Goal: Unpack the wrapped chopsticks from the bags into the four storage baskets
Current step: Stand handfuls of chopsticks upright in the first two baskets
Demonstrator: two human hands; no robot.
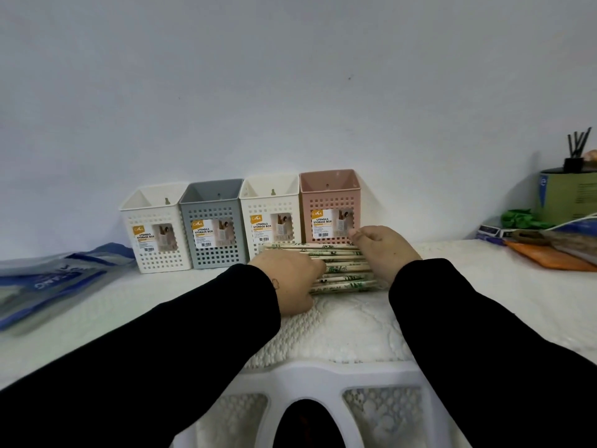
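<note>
Chopsticks [342, 266] in paper wrappers lie side by side in a flat row on the white worktop [484, 286], right in front of the pink basket [329, 205]. I see small green drawings on the wrappers, but I cannot read any words on them. My left hand [290, 282] is pressed against the left ends of the row, with the fingers curled down over them. My right hand [384, 250] rests on the right ends, fingers bent down onto the wrappers. So both hands are pushing on the row from its two sides, and I cannot tell if either one is really holding a stick. Four baskets stand in a line against the wall [290, 76]: a white basket on the left [155, 227], a grey basket [211, 221], a second white basket [271, 215], then the pink one. They all look empty on top. Each has a sticker that says "UTENSILS STORAGE BOX" with an orange "CASA" mark and a bar code. A blue and white bag [58, 279] lies flat at the far left; its letters are too blurry to read. At the far right sit a green tin [568, 195] with black sticks [578, 143] above it, and something orange [549, 258].
</note>
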